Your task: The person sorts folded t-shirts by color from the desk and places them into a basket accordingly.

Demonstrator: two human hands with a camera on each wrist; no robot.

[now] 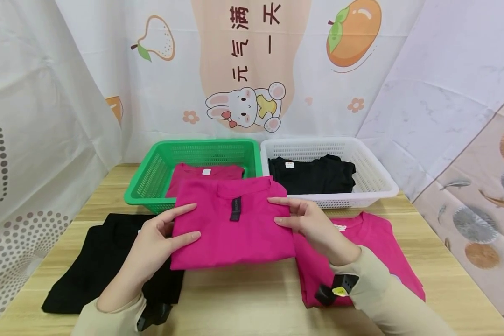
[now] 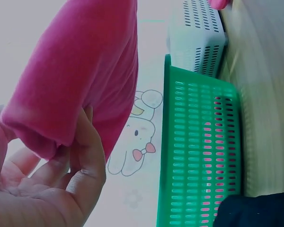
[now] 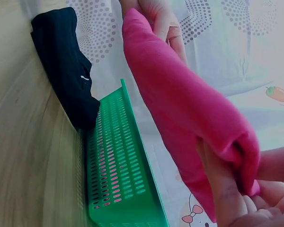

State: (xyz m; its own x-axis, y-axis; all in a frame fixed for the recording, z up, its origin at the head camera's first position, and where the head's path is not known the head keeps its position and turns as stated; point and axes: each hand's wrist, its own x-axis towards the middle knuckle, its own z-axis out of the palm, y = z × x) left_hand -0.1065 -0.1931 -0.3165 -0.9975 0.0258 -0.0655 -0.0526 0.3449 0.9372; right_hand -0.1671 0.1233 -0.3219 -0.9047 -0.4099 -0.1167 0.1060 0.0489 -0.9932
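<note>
A folded bright pink T-shirt [image 1: 235,233] with a black neck label is held up over the table, collar toward the baskets. My left hand [image 1: 164,238] grips its left edge, thumb on top, fingers curled under the fold in the left wrist view. At the opposite edge my right hand [image 1: 306,221] pinches the folded layers, seen closely in the right wrist view. Behind the shirt stands a green basket [image 1: 144,179] with another pink T-shirt [image 1: 189,171] inside. Beside it, a white basket [image 1: 374,186] holds a folded black T-shirt [image 1: 315,175].
On the wooden table [image 1: 235,303], a folded black T-shirt [image 1: 88,266] lies at left, partly under my left arm. A second folded pink T-shirt [image 1: 378,238] lies at right beneath my right forearm. A printed curtain [image 1: 168,107] hangs behind the baskets.
</note>
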